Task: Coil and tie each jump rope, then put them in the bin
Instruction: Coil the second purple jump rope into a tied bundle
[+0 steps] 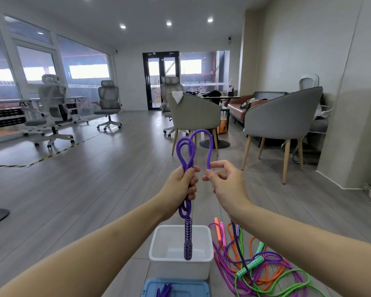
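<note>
The left hand (181, 185) is clenched round a bundle of braided purple rope (187, 153) — loops stand above the fist, and its patterned handle (188, 241) hangs over the white plastic bin (159, 251). The right hand (222, 181) pinches the next arch of the same rope. Right of the bin, orange, pink and green ropes (263, 273) lie tangled on the grey plank floor (90, 189) — a blue lid (180, 287) sits below the bin.

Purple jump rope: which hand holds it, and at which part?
Left hand grips the purple jump rope around its bundled loops; right hand pinches the free strand.
</note>
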